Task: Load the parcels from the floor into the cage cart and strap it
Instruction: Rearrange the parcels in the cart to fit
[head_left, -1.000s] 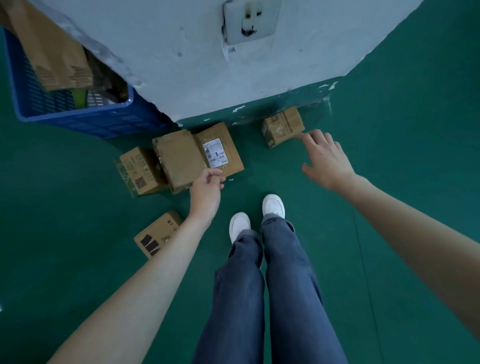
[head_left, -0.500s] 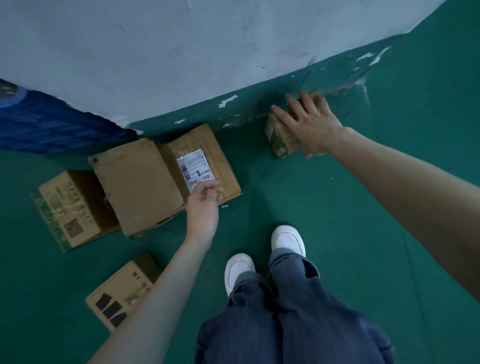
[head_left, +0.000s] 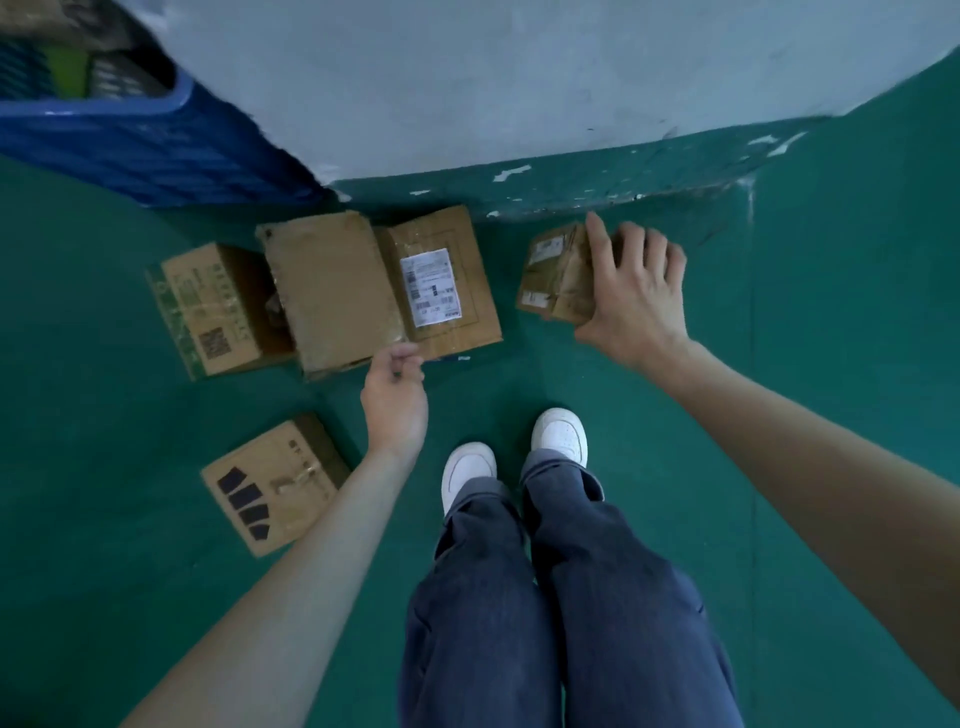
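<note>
Several cardboard parcels lie on the green floor by the wall. My right hand (head_left: 631, 296) grips the small taped parcel (head_left: 550, 275) at the right, fingers over its top and thumb at its near edge. My left hand (head_left: 395, 395) hovers with loosely curled fingers at the near edge of the labelled box (head_left: 441, 280) and holds nothing. A plain brown box (head_left: 332, 291) leans against the labelled one. Further left sits a green-printed box (head_left: 208, 306). Nearer me lies a box with black marks (head_left: 270, 488).
A blue plastic crate (head_left: 130, 145) with goods in it stands at the top left against the pale wall (head_left: 467, 78). My white shoes (head_left: 558, 434) and my legs are in the middle foreground. Green floor (head_left: 831, 364) stretches to the right.
My right hand went from lying flat on the small parcel to gripping it. My left hand drew back from the white label to the box's near edge.
</note>
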